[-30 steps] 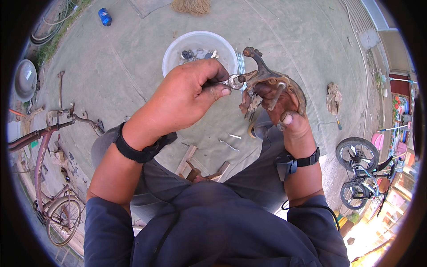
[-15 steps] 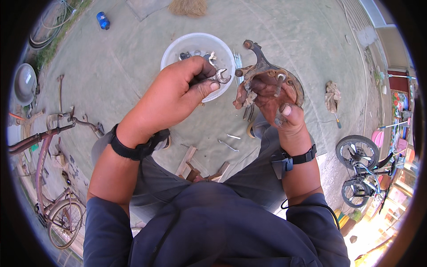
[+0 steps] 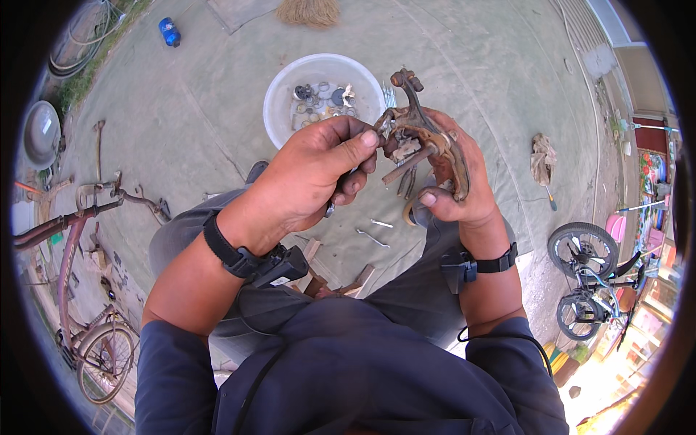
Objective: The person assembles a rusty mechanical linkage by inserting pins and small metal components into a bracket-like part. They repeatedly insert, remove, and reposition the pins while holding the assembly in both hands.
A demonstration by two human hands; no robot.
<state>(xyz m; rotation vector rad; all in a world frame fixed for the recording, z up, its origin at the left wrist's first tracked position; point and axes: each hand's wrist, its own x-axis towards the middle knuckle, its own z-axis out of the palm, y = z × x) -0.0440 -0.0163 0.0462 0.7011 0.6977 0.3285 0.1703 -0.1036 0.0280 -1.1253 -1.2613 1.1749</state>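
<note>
My right hand [image 3: 449, 181] grips a rusty brown bicycle brake caliper [image 3: 420, 138], its curved arms sticking up past my fingers. My left hand [image 3: 312, 177] is closed on a small metal tool [image 3: 332, 209], only its lower end showing below my fingers, and its thumb and fingertips touch the left side of the caliper. Both hands are grimy and held above my lap. Each wrist wears a black band. Just beyond the hands, a white bowl [image 3: 279, 109] on the ground holds several small metal parts.
A rusty bicycle frame with a wheel [image 3: 80, 290] lies at the left. Small bicycles [image 3: 591, 283] stand at the right. Two wrenches [image 3: 373, 232] and wood scraps [image 3: 341, 279] lie on the concrete ground by my knees. A blue can [image 3: 169, 32], a rag [image 3: 541, 159] and a straw broom [image 3: 308, 11] lie farther off.
My hands have stayed together on the caliper while the left fingers shifted on it; the small shiny tool seen at the left fingertips is now mostly tucked inside the fist.
</note>
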